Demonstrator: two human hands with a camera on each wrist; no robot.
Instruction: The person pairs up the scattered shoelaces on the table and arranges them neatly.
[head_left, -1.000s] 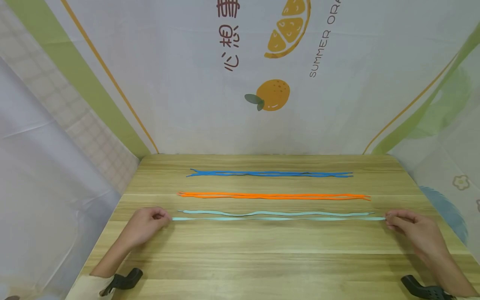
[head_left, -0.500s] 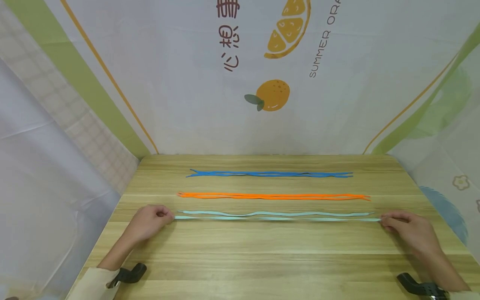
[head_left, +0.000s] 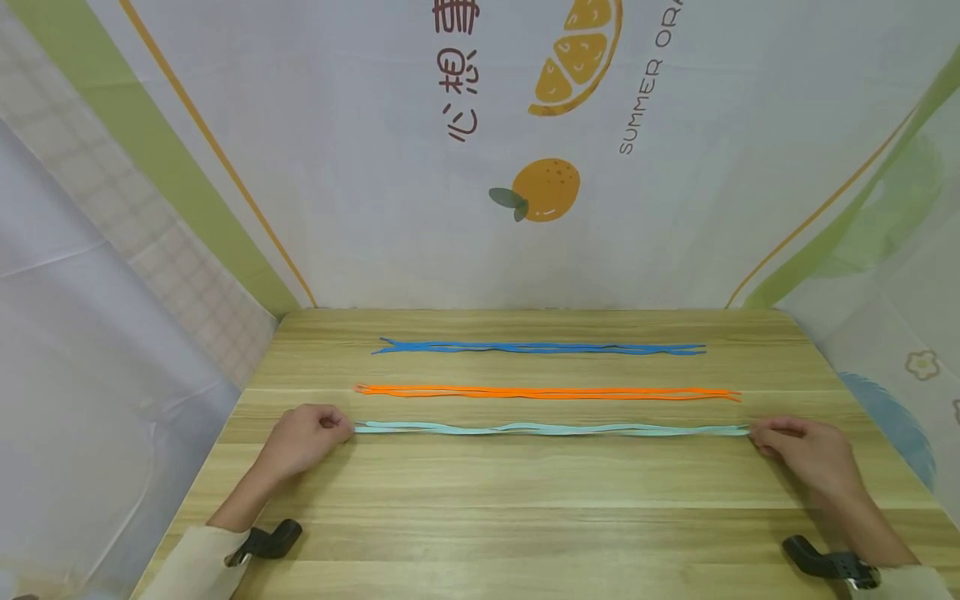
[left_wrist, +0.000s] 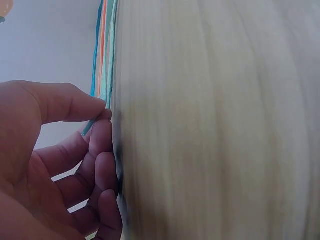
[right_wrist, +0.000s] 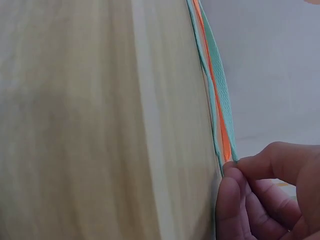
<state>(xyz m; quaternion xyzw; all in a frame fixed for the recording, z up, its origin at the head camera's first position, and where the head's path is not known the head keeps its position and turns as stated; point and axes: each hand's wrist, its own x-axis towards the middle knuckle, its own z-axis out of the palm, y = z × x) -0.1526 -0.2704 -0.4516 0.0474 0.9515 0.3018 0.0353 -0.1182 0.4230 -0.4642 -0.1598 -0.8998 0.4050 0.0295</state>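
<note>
Near the middle of the table, two mint-green flat shoelaces [head_left: 555,429] run side by side from left to right. My left hand [head_left: 303,437] pinches the left end of one of them between thumb and fingertips. Its other end is pinched by my right hand [head_left: 810,457]. In the right wrist view the held mint shoelace [right_wrist: 223,90] looks taut and slightly raised at that end. The second mint lace lies along the table, close against it. Beyond them lie a pair of orange shoelaces [head_left: 547,392] and a pair of blue shoelaces [head_left: 540,347].
All the laces lie roughly parallel on a wood-grain table [head_left: 510,533]. A white printed cloth [head_left: 375,167] hangs behind the table's back edge, with more cloth at both sides. Black wrist mounts [head_left: 273,540] sit at both wrists.
Both hands have moved slightly inward and away from the person. The pinched mint shoelace has shifted back until it sits alongside the other mint lace. The orange and blue laces have not moved.
</note>
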